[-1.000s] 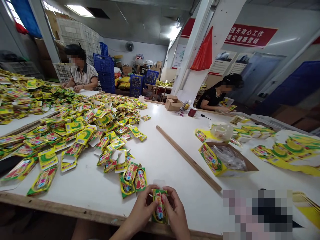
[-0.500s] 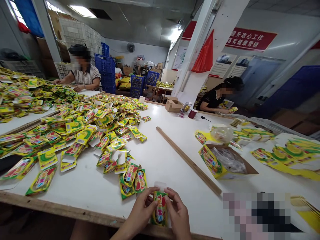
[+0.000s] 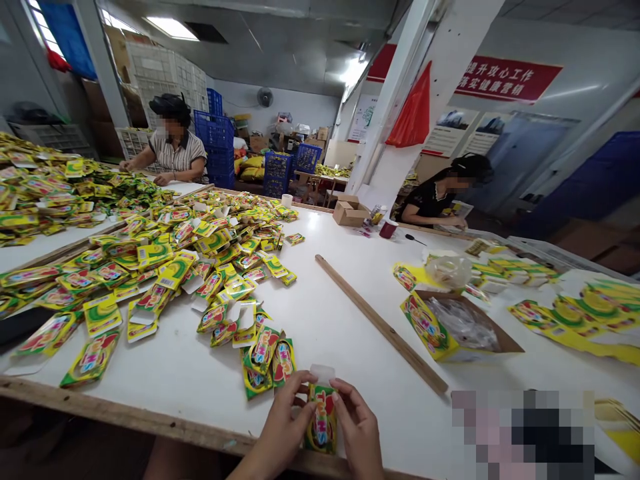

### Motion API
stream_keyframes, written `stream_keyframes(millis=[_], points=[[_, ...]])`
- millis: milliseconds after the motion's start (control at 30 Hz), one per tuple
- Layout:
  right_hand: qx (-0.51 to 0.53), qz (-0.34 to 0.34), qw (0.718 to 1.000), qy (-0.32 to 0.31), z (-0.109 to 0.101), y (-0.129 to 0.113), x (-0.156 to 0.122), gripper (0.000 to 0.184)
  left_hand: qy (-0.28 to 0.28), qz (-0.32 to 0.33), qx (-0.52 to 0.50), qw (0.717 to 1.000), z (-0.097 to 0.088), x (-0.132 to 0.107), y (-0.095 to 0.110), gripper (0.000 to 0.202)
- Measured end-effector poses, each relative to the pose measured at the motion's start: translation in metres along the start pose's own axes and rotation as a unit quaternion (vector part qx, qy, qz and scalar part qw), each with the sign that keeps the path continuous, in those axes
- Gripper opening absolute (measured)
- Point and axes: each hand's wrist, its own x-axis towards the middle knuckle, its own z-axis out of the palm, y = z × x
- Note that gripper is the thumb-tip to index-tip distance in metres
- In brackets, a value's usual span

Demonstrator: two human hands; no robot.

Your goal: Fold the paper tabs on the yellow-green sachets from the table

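Near the front edge of the white table, a small green and yellow printed box [image 3: 321, 420] stands between my hands, its pale top flap [image 3: 323, 375] raised. My left hand [image 3: 287, 417] pinches the box's left side near the top, thumb on the printed front. On the right side, my right hand [image 3: 357, 423] grips it the same way, thumb against the upper front. Whatever is inside the box is hidden. Just left of my hands lie several similar boxes [image 3: 263, 357] in a small stack.
A heap of similar boxes [image 3: 215, 240] covers the table's left side. A wooden strip [image 3: 380, 320] lies right of centre. Beyond it stands an open carton [image 3: 425, 327] with clear plastic inside. Flat printed card [image 3: 575, 320] lies far right. Two people [image 3: 177, 150] sit across the tables.
The view has shifted slightly, so the scene sits a little further right and lower. My hands keep their hold on the box. The person at right has lowered the hands and a yellow item.
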Motion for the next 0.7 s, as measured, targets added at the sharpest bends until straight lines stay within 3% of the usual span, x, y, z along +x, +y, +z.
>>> stream_keyframes(millis=[333,500,600,700], points=[[0.004,-0.004,1.0,0.015,0.003,-0.002,0.0,0.033,0.022,0.005,0.004,1.0,-0.001,0.003,0.002,0.017],[0.056,-0.02,0.998,0.014,0.008,-0.003,-0.001,0.045,0.019,0.037,-0.039,0.998,0.003,0.001,-0.001,0.018],[0.019,-0.021,0.999,-0.015,0.005,-0.002,-0.001,0.037,0.031,0.05,-0.057,0.997,0.006,0.0,-0.003,0.029],[-0.013,-0.043,0.999,-0.018,0.001,-0.005,-0.002,0.031,0.021,0.045,-0.034,0.998,0.006,0.0,-0.001,0.023]])
